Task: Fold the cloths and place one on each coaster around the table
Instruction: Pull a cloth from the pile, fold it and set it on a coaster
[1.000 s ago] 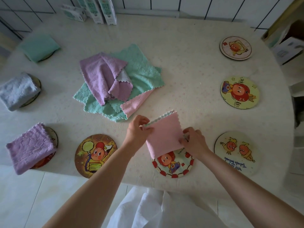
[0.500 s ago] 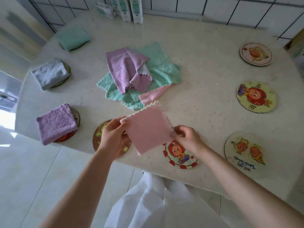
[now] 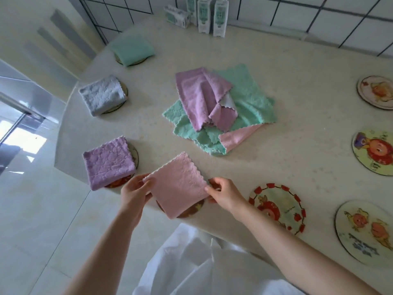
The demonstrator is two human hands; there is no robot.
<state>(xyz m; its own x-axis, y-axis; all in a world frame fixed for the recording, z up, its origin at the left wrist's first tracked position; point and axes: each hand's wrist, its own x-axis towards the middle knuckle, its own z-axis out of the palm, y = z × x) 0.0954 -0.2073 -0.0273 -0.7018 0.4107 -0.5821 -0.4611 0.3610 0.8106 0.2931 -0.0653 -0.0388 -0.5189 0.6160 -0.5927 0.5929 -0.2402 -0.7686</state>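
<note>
Progress, judged from the head view: three coasters along the left edge of the counter (image 3: 297, 50) already carry folded cloths: green cloth (image 3: 131, 48) at the far end, grey cloth (image 3: 102, 95) next, purple cloth (image 3: 108, 161) nearest.

A fourth, the folded pink cloth (image 3: 177, 184), is over the next coaster (image 3: 192, 209), whose rim shows under its lower right edge. Cannot tell whether the cloth rests fully on the coaster or is held just above it.

Four coasters on the right stay bare: red-bordered coaster (image 3: 278, 206), two-figure coaster (image 3: 361, 231), yellow coaster (image 3: 374, 153), far coaster (image 3: 375, 91).

The unfolded pile (image 3: 219, 109) sits mid-counter: purple on top, green below, a pink corner poking out at the lower right. So roughly half done, with four folds and placements left.

Left hand (image 3: 135, 191): fingers curled, thumb and fingertips pinching the left corner of the pink cloth.

Right hand (image 3: 225, 193): likewise partly closed, pinching the right corner. Neither hand touches anything else.
</note>
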